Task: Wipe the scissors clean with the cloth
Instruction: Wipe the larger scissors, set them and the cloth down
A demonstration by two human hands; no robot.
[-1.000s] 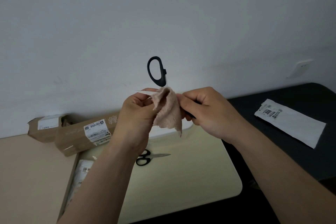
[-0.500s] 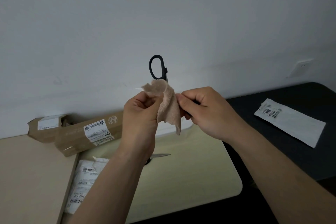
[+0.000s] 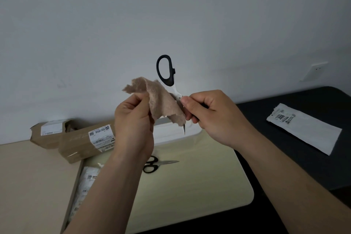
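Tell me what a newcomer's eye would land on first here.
Centre frame, raised against the pale wall, the black-handled scissors stand handle-up, held by the right hand, while the left hand grips a beige cloth draped over the blades. Below them, a second pair of scissors lies flat on the cream tabletop, with cardboard boxes at the left.

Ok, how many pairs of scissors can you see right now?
2. The held scissors are in the right hand, loop up, cloth against the blade; the second scissors lie on the pale mat below, partly behind the left forearm.
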